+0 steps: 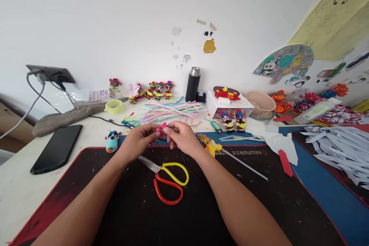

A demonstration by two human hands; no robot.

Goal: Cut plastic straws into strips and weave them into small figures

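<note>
Both hands meet over the far edge of a dark desk mat (129,207). Between their fingertips is a small pink and red fuzzy piece (163,130), seemingly made of pipe cleaner; the fingers hide part of it. My left hand (137,140) pinches its left side, and my right hand (184,136) grips it from the right. Just below the hands lie scissors (155,168) with one yellow and one red handle, blades toward the left hand. Left of my left wrist is a small turquoise-wrapped doll (112,144). A yellow glue gun (213,147) rests beside my right wrist.
Pastel pipe cleaners (173,110) are heaped behind the hands. Several small dolls (159,91) and a black thermos (193,84) stand by the wall. A phone (57,150) lies left; a white box (213,108) and paper strips (343,153) are at right.
</note>
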